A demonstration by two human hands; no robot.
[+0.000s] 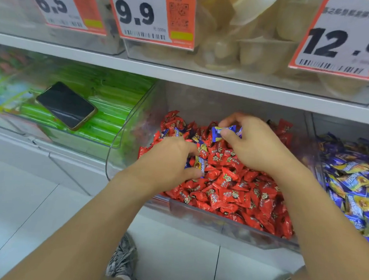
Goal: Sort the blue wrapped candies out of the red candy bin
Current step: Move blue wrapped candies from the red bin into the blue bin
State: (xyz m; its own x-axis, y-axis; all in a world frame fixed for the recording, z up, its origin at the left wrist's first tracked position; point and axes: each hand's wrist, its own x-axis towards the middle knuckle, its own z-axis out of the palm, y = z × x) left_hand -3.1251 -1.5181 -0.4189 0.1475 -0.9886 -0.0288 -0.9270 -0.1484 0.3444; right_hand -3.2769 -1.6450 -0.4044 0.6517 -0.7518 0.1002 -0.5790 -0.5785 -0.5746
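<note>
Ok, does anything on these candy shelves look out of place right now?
Yes. Blue wrapped candies are mixed into the red candy bin; each hand holds one, and more lie at the back left. Also, a phone lies on the green packets in the neighbouring bin.

Price tags on upper bins: 6.5 (51, 1), 9.9 (134, 14), 12.0 (343, 43).

bin (234, 228): clear glossy plastic | candies (230, 186): shiny wrappers, probably foil | phone (66, 105): glossy
</note>
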